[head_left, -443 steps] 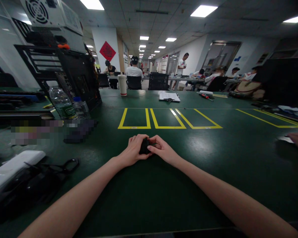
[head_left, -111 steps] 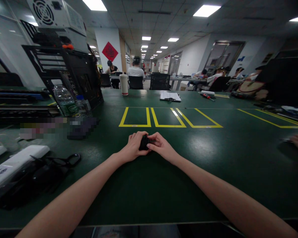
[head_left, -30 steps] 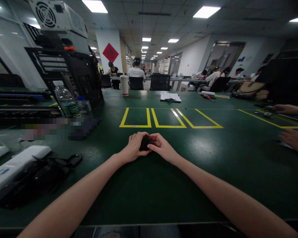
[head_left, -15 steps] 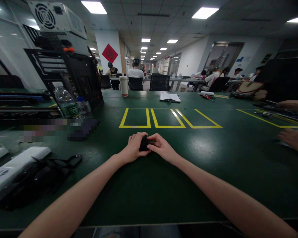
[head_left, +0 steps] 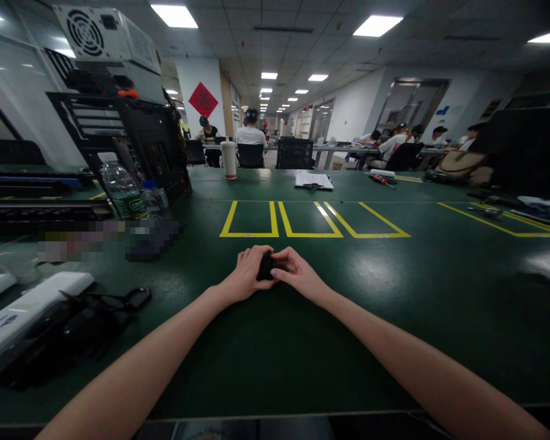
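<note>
Black object [head_left: 265,267], just on the wearer's side of the left tape frame [head_left: 261,234]: the left hand [head_left: 246,272] curls round it, likely for steadiness, while the right hand [head_left: 299,276], nearly closed, pinches its edge.

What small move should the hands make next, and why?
Perhaps a careful turn by the right hand, with the left hand bracing: the left curls around one side of the small black object, while the right appears to meet its opposite edge. Detail there is too small to tell.
</note>
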A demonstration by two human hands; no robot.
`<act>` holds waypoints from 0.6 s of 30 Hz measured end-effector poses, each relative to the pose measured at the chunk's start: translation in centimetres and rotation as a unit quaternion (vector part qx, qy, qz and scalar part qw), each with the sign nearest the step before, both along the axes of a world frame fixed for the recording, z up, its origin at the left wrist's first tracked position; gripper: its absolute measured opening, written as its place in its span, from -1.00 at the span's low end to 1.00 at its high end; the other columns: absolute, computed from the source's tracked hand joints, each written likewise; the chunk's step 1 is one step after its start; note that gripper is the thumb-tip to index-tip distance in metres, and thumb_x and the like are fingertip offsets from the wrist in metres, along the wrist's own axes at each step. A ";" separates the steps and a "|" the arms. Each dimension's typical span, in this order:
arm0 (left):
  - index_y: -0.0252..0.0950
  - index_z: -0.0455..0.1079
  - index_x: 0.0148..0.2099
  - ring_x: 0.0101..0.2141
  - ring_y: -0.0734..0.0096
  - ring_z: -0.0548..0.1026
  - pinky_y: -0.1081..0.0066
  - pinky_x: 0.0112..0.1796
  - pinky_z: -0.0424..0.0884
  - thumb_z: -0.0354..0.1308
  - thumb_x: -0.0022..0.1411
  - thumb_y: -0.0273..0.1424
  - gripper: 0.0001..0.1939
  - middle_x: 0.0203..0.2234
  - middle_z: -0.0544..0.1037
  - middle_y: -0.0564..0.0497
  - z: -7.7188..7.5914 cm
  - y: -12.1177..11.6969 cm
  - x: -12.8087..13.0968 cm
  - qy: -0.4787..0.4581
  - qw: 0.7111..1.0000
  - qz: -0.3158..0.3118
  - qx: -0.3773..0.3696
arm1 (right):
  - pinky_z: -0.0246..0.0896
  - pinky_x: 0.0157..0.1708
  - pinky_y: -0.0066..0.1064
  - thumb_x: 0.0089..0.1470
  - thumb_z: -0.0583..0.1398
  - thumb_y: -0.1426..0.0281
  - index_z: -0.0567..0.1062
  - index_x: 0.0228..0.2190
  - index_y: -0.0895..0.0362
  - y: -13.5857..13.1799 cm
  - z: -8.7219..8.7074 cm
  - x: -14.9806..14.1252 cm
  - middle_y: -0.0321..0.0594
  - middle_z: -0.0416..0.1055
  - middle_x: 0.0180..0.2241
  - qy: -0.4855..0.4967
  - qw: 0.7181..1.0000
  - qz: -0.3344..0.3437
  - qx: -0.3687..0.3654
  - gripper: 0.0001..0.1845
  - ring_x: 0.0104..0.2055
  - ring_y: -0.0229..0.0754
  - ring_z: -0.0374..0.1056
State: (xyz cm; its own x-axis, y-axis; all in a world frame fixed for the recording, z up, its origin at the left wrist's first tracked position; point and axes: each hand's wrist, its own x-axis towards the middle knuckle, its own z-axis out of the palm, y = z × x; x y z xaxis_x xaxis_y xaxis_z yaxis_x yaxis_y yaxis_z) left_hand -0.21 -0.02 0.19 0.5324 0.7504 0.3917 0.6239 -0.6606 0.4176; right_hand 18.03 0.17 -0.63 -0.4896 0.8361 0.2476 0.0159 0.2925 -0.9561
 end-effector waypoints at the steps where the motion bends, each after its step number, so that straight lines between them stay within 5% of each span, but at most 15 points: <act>1: -0.19 0.03 0.04 -0.17 0.16 0.29 0.18 -0.14 0.18 0.15 0.08 -0.32 -0.49 -0.11 0.26 -0.07 -0.1 0.1 0.0 0.000 1.000 0.002 0.004 | 0.30 -0.16 -0.21 -0.02 0.20 0.41 0.31 -0.23 0.06 0.1 -0.1 0.0 -0.24 0.28 -0.16 0.000 1.000 -0.001 -0.002 -0.74 -0.11 -0.14 0.30; 8: -0.21 0.01 0.06 -0.15 0.16 0.29 0.17 -0.12 0.17 0.16 0.06 -0.32 -0.46 -0.11 0.27 -0.06 -0.5 0.3 0.1 0.002 1.000 0.005 0.016 | 0.23 -0.08 -0.20 -0.03 0.21 0.44 0.28 -0.15 0.09 0.6 -0.6 -0.2 -0.20 0.29 -0.14 0.003 1.000 -0.005 -0.012 -0.64 -0.07 -0.14 0.28; 18: -0.18 0.02 0.04 -0.17 0.18 0.30 0.18 -0.13 0.17 0.17 0.05 -0.30 -0.46 -0.12 0.27 -0.05 -0.7 0.4 0.0 -0.010 1.000 0.003 0.014 | 0.29 -0.18 -0.25 -0.02 0.20 0.38 0.30 -0.26 0.07 0.3 -0.3 -0.1 -0.26 0.29 -0.19 0.021 1.000 -0.004 -0.020 -0.77 -0.15 -0.17 0.32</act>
